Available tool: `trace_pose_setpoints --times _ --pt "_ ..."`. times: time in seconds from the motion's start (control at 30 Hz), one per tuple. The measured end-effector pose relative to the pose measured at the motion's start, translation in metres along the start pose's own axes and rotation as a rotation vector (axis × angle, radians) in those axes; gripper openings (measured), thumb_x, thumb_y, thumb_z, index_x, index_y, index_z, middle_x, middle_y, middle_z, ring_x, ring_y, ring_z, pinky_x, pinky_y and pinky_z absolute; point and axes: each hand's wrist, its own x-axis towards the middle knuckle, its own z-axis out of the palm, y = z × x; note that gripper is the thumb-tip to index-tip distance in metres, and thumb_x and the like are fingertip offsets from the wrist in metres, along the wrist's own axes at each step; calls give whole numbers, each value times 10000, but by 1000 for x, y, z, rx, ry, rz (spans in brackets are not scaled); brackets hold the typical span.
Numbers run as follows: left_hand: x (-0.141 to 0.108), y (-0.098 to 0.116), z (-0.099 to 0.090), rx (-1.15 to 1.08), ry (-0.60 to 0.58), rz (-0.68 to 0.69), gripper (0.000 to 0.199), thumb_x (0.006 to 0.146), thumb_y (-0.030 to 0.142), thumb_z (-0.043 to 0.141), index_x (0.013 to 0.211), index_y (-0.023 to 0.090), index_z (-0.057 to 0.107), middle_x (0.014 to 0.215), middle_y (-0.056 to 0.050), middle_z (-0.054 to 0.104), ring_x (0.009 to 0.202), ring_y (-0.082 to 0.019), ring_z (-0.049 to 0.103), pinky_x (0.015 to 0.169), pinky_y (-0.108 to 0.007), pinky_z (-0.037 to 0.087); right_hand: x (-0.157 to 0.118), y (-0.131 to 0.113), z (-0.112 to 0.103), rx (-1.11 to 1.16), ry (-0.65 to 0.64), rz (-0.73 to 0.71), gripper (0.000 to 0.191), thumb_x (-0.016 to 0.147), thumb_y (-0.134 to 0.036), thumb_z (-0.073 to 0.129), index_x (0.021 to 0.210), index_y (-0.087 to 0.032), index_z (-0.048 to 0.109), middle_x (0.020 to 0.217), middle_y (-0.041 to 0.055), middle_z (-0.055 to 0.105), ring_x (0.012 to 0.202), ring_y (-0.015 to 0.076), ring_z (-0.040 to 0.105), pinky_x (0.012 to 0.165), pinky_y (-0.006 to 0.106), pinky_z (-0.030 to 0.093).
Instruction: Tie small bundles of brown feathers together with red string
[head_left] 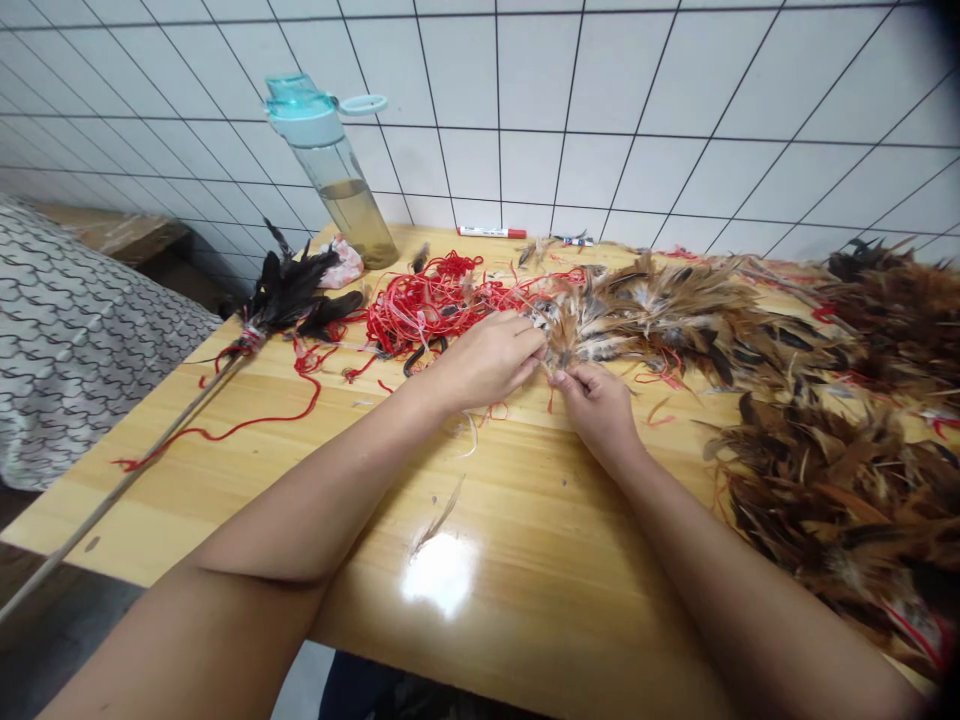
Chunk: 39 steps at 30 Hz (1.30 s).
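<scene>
My left hand (pixel 495 358) is curled at the near end of a long heap of brown and black feathers (pixel 675 305), its fingertips closed among the quills. Close beside it, my right hand (pixel 598 405) pinches feathers with thumb and bent forefinger. The fingertips of both hands nearly meet, and the exact quills between them are partly hidden. Behind my left hand lies a tangle of red string (pixel 427 300). To the left, a thin stick (pixel 150 455) carries black feathers (pixel 281 290) bound at its tip with red string.
A water bottle (pixel 337 180) stands at the back left, near the tiled wall (pixel 532 90). A red-and-white marker (pixel 491 233) lies along the table's (pixel 480 500) back edge. More brown feathers (pixel 832 500) pile up at right. Patterned cloth (pixel 97 340) hangs beyond the left edge.
</scene>
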Motion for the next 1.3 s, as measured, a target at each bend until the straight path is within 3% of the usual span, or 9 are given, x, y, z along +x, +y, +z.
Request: trace_pose_setpoints --times 0.23,0.5,0.6,0.73,0.8,0.9,0.97,1.3 --pt "0 8 2 141 46 43 180 918 206 454 851 131 604 829 -82 614 784 -187 509 730 -319 381 1 0 -1 38 -34 47 219 809 -304 551 628 -204 624 647 28 605 669 176 545 673 307 397" --pt "0 11 5 130 102 46 191 925 202 429 845 141 592 847 -81 618 818 -192 508 754 -323 385 2 -3 -3 141 -75 28 215 776 -309 572 592 -206 528 583 -17 499 602 139 445 614 275 357" --pt "2 10 0 16 170 -28 157 914 210 449 879 153 590 911 -88 627 881 -198 517 817 -336 395 3 -2 -3 209 -76 53 233 787 -347 558 610 -206 505 589 -27 456 600 134 418 604 272 349" --pt "3 6 -5 -161 359 -288 110 873 210 502 869 162 601 933 -85 632 933 -204 526 870 -362 401 3 -1 -3 410 -72 158 234 798 -404 548 684 -200 531 621 -29 477 617 128 423 607 260 363" --pt "4 4 -3 -319 316 -401 104 842 218 534 812 157 612 853 -56 631 846 -176 538 806 -325 420 4 0 -3 471 -64 190 220 797 -401 548 722 -195 554 636 -29 496 629 127 437 625 259 377" --pt "5 5 5 -682 99 -501 148 806 264 575 772 139 645 777 -26 646 737 -133 554 705 -262 425 3 2 -3 416 -51 156 220 800 -393 546 715 -191 565 650 -20 509 655 137 451 649 269 388" --pt "6 8 11 -908 14 -546 190 795 304 597 766 130 667 761 -24 670 721 -128 575 692 -247 430 3 2 -3 335 -61 92 227 812 -385 532 700 -192 567 667 -8 523 681 150 471 671 284 394" --pt "7 17 28 -1302 48 -651 249 680 338 739 672 115 627 683 -34 671 667 -124 601 679 -248 455 2 0 -3 177 -92 -14 236 843 -335 492 651 -202 519 666 5 544 669 159 491 676 302 393"
